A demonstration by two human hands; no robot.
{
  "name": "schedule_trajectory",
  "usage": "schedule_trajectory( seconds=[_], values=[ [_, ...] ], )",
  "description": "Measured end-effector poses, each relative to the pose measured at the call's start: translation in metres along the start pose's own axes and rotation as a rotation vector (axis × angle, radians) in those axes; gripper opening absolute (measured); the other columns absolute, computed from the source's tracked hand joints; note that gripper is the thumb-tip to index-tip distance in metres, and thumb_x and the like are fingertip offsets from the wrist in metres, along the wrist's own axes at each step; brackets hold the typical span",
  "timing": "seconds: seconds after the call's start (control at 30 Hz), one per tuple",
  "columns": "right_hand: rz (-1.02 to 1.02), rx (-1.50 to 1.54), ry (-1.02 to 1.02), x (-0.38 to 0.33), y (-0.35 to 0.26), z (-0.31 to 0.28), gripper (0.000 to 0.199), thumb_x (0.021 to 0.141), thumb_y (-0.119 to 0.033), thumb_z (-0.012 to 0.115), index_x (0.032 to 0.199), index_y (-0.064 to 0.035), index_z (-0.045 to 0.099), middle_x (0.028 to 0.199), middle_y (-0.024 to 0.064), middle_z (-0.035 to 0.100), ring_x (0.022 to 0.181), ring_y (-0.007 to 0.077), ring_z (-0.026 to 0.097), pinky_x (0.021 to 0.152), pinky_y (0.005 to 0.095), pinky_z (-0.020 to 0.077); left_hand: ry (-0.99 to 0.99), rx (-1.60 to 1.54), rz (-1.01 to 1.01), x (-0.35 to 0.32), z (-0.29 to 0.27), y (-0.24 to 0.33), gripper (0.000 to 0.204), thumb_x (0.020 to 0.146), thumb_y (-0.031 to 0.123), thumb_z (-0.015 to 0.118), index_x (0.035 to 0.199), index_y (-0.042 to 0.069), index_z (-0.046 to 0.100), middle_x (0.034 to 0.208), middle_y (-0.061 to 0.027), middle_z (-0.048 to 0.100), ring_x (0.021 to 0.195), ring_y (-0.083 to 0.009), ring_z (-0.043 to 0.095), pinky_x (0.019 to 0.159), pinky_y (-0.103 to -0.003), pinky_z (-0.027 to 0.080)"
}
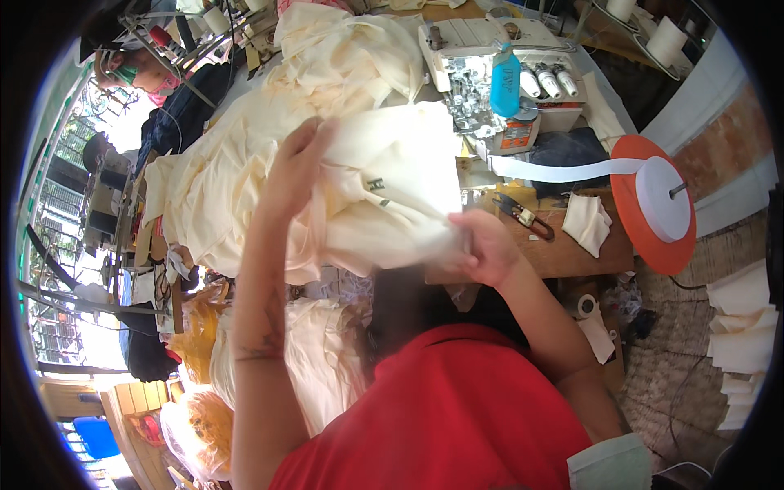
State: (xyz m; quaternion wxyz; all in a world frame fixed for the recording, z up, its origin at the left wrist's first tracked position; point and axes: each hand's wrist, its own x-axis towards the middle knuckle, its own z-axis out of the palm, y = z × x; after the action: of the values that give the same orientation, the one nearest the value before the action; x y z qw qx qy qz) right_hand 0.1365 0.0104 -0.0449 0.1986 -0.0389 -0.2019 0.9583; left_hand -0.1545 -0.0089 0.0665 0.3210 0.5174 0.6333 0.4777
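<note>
A piece of cream fabric [408, 151] with a small dark green printed mark is stretched between my hands. My left hand [298, 163] is closed on its left side, its fingertips partly hidden in the folds. At the lower right corner, my right hand [487, 247] pinches the edge between thumb and fingers; that corner is slightly blurred. Behind and to the left, a big heap of the same cream fabric [220, 180] covers the table. A sewing machine [474, 73] stands just beyond the held piece, with a bright blue tag-shaped piece [505, 82] on its front.
Right of the machine, white tape [563, 170] runs from a roll on an orange disc [625, 220]. Thread snips [523, 216] and a folded cream scrap [586, 224] lie on the wooden tabletop [572, 257]. Thread cones [665, 42] stand at the upper right. A person [151, 73] sits at the far left.
</note>
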Motion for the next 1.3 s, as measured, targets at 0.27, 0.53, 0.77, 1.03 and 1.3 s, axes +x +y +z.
schedule_trajectory(
  seconds=[0.27, 0.53, 0.77, 1.03, 1.3],
  values=[
    [-0.111, -0.239, 0.257, -0.045, -0.004, -0.02, 0.034, 0.091, -0.009, 0.072, 0.123, -0.0038, 0.063, 0.106, 0.0054, 0.068, 0.089, 0.0162, 0.068, 0.08, 0.0339, 0.0577, -0.048, 0.664, 0.001, 0.128, -0.049, -0.012, 0.036, 0.095, 0.021, 0.064, 0.122, -0.001, 0.063, 0.095, -0.0098, 0.068, 0.085, -0.018, 0.068, 0.074, -0.034, 0.054],
    [-0.287, -0.124, 0.279, -0.072, -0.005, -0.005, 0.061, 0.089, -0.022, 0.073, 0.139, 0.0024, 0.048, 0.12, 0.0148, 0.067, 0.096, 0.021, 0.071, 0.069, 0.0293, 0.0584, -0.381, -0.2, -0.443, 0.089, -0.003, 0.001, 0.054, 0.091, 0.028, 0.074, 0.133, -0.001, 0.057, 0.12, -0.0117, 0.068, 0.104, -0.0206, 0.069, 0.09, -0.035, 0.057],
    [-0.109, -0.372, 0.487, -0.081, -0.008, -0.014, 0.058, 0.086, -0.003, 0.07, 0.14, 0.0012, 0.049, 0.113, 0.0129, 0.068, 0.085, 0.016, 0.069, 0.063, 0.0269, 0.0556, -0.526, 0.114, -0.408, 0.062, -0.008, -0.01, 0.069, 0.078, 0.027, 0.087, 0.131, -0.005, 0.057, 0.113, -0.0096, 0.067, 0.096, -0.0162, 0.066, 0.08, -0.028, 0.054],
    [-0.133, -0.218, 0.472, -0.1, -0.008, -0.017, 0.022, 0.093, -0.016, 0.062, 0.111, -0.0024, 0.06, 0.077, 0.0064, 0.061, 0.045, 0.0093, 0.041, 0.04, 0.0238, 0.0304, -0.443, 0.222, -0.282, 0.028, -0.022, -0.025, 0.047, 0.082, 0.018, 0.081, 0.121, -0.001, 0.066, 0.105, -0.011, 0.072, 0.091, -0.0201, 0.071, 0.081, -0.033, 0.056],
    [0.069, -0.741, 0.589, -0.153, 0.018, -0.016, 0.029, 0.09, -0.009, 0.072, 0.114, 0.0034, 0.058, 0.07, 0.0035, 0.059, 0.041, 0.006, 0.04, 0.04, 0.0231, 0.0328, 0.454, 0.886, -0.043, -0.134, -0.015, -0.014, 0.032, 0.084, 0.008, 0.066, 0.115, 0.002, 0.063, 0.09, -0.0252, 0.069, 0.089, -0.0422, 0.067, 0.077, -0.05, 0.051]
  ],
)
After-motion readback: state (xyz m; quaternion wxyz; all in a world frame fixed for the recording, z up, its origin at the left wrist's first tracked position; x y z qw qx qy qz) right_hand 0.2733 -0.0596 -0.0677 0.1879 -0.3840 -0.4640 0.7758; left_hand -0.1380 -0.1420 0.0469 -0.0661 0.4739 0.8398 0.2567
